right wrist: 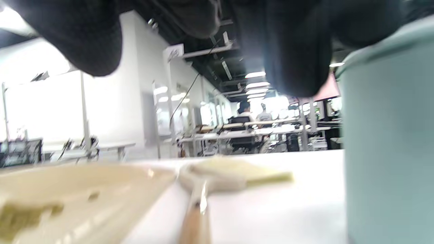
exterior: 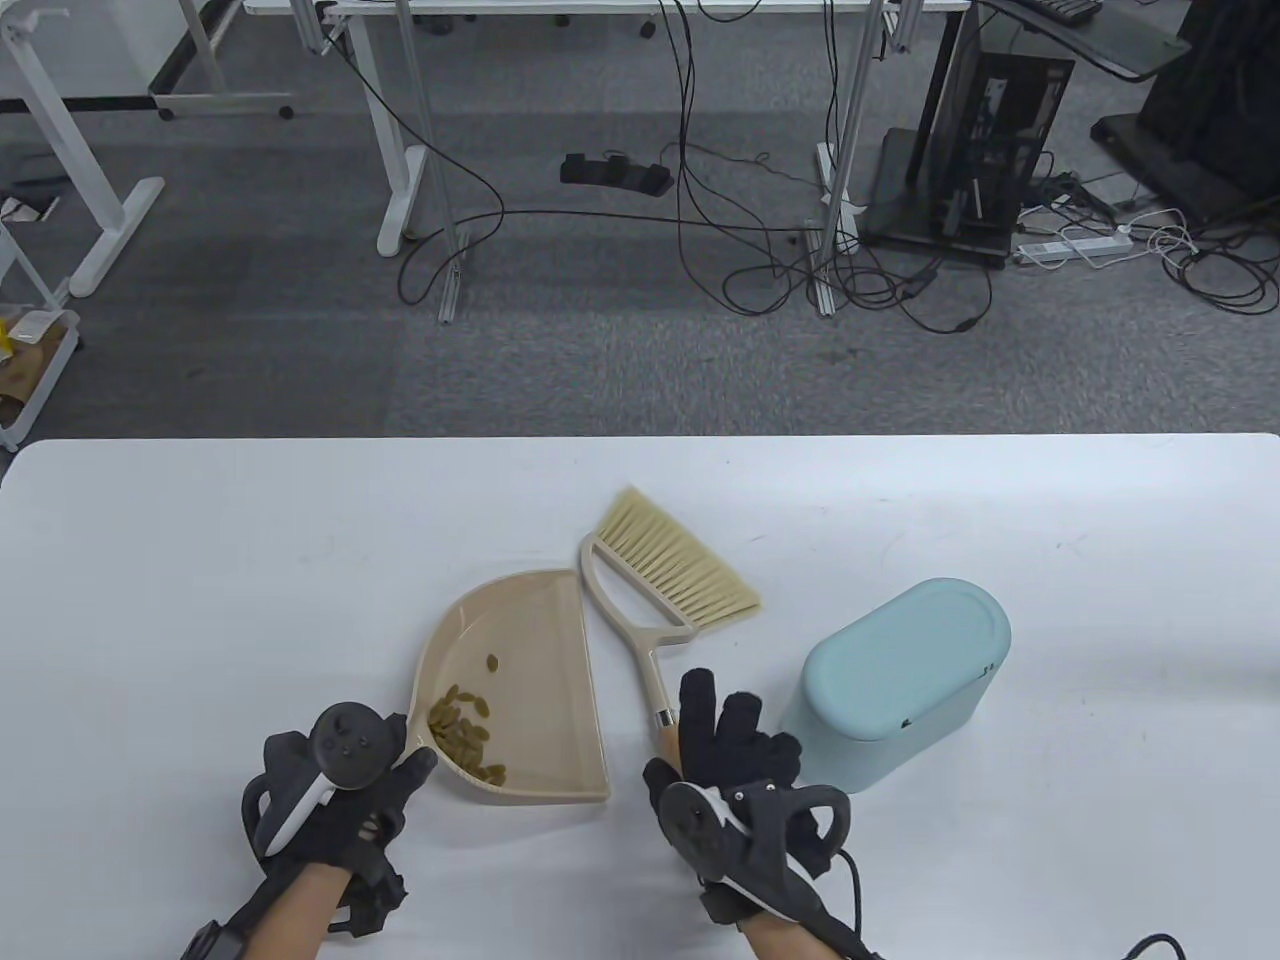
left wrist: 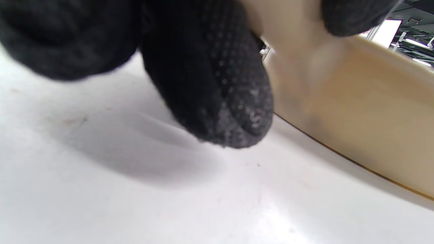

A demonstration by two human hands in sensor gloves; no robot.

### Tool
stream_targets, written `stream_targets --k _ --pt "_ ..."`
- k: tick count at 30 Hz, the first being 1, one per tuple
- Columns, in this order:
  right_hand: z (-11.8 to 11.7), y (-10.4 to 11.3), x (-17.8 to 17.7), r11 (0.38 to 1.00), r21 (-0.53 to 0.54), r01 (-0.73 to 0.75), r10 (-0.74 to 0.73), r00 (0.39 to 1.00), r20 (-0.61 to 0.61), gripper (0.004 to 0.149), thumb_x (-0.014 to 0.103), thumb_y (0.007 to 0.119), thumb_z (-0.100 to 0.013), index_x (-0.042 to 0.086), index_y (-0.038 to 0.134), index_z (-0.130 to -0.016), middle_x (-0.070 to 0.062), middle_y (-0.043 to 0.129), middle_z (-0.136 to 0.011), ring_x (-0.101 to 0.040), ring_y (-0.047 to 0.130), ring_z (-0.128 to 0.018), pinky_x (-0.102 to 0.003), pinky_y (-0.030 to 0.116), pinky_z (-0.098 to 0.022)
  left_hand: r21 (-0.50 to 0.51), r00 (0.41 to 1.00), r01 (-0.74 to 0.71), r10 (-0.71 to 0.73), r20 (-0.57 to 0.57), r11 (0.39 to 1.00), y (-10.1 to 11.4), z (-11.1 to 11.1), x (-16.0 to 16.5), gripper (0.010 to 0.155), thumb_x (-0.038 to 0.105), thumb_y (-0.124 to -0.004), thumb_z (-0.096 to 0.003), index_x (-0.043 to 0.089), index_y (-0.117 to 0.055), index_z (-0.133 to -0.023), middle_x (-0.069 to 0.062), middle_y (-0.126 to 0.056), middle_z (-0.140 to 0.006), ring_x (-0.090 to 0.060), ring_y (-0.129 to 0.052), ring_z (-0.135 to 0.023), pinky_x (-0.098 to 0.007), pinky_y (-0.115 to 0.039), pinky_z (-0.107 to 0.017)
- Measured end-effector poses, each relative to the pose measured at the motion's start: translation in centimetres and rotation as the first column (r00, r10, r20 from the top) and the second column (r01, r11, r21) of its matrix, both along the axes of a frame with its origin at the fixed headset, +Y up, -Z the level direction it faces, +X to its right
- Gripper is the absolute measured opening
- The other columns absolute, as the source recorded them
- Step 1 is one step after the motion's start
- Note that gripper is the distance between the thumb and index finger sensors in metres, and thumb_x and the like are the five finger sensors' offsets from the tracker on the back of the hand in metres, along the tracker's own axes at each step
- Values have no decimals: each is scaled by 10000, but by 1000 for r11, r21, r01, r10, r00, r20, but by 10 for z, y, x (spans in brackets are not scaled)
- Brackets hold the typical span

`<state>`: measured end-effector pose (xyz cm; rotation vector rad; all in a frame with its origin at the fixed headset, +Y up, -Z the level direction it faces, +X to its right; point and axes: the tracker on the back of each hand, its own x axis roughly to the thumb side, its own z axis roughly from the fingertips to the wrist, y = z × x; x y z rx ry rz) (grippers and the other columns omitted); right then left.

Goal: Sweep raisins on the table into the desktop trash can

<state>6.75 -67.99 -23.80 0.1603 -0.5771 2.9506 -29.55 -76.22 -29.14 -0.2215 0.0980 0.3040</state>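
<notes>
A beige dustpan (exterior: 540,640) lies on the white table with a heap of raisins (exterior: 465,735) near its handle end. My left hand (exterior: 395,775) grips the dustpan's handle; in the left wrist view my fingers (left wrist: 210,84) wrap around the beige handle (left wrist: 291,30). A beige brush (exterior: 665,580) lies flat beside the dustpan. My right hand (exterior: 735,735) hovers open over the brush's wooden handle end and holds nothing. The light blue trash can (exterior: 895,685) stands just right of that hand, lid closed. In the right wrist view the brush (right wrist: 220,176) lies below my fingers.
The table's far edge (exterior: 640,440) runs across the middle of the table view. Beyond it are grey floor, desk legs and cables. The trash can (right wrist: 390,152) fills the right side of the right wrist view, the dustpan (right wrist: 84,183) the lower left.
</notes>
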Motion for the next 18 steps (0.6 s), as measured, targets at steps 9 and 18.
stream_targets --k 9,18 --pt "-54 -30 100 943 -304 136 -31 945 327 995 776 658 -457 192 287 -1172 -219 268 -1187 -511 245 -1086 -769 163 -645 4 1000 -3 3 -3 1000 0 -1 0 692 580 -635 -493 148 -635 -1033 -74 -972 -620 -95 -1078 -240 -341 -899 -197" --pt "-57 -37 102 954 -228 193 -124 950 287 974 719 710 -476 130 321 -1148 -246 258 -1170 -533 174 -1057 -781 159 -635 11 1000 -4 4 -4 1000 -1 -1 -1 693 585 -633 -491 152 -636 -1031 -70 -972 -617 -93 -1077 -238 -338 -898 -196"
